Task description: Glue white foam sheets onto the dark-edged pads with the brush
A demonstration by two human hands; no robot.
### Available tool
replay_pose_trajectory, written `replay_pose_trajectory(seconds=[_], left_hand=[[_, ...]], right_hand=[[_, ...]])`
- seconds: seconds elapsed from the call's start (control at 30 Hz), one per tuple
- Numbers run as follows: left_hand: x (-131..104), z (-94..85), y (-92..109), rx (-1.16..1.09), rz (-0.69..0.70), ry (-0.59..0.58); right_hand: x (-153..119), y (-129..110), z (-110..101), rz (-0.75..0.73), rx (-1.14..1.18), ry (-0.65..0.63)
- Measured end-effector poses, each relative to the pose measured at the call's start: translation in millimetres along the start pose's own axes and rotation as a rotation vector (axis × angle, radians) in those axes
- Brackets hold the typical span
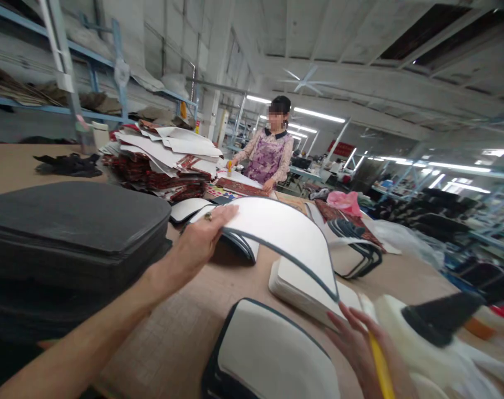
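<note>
A curved white panel with a dark edge is held up in front of me above the table. My left hand, with a ring on one finger, grips its left end, thumb and fingers closed. At the lower right corner of the panel, the fingertips of my right hand are close to or touching the edge. A thin yellow stick is tucked in that hand; its far end is out of view. Below lies a stack of similar dark-edged panels. A pile of plain white pieces sits behind it.
Tall stacked black sheets stand at left. More curved panels lie behind, right. A white container with a black top stands near my right hand. Across the table, a person works beside a heap of red-and-white pieces.
</note>
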State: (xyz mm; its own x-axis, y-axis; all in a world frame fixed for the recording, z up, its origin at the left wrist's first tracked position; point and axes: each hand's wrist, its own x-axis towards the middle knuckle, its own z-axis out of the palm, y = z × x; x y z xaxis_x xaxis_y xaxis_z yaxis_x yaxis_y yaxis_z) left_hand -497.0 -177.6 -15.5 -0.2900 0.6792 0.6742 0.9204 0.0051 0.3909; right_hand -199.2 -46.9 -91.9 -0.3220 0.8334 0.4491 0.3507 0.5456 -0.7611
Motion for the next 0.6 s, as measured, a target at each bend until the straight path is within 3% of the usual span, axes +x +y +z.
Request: replay_pose_trajectory(seconds=[0.07,0.13,0.27,0.37,0.5,0.6], left_hand=[[-21,19.9,33,-0.061,0.072,-0.056],[-43,43.6,53,-0.108,0.107,-0.126],[-79,77.0,58,-0.104,0.040,-0.373],[-97,75.5,56,-0.031,-0.028,-0.628],[-91,66.0,60,-0.057,-0.051,-0.838],[-67,82.8,62,-0.118,0.026,-0.829]], right_hand=[[10,-4,-6,0.146,0.205,0.027],[15,-2,-16,0.278,0.300,0.096],[1,25,-35,0.433,0.384,0.200],[-25,62,-37,0.484,0.455,0.104],[-50,105,-26,0.512,0.414,-0.073],[-57,116,-14,0.412,0.207,-0.099]])
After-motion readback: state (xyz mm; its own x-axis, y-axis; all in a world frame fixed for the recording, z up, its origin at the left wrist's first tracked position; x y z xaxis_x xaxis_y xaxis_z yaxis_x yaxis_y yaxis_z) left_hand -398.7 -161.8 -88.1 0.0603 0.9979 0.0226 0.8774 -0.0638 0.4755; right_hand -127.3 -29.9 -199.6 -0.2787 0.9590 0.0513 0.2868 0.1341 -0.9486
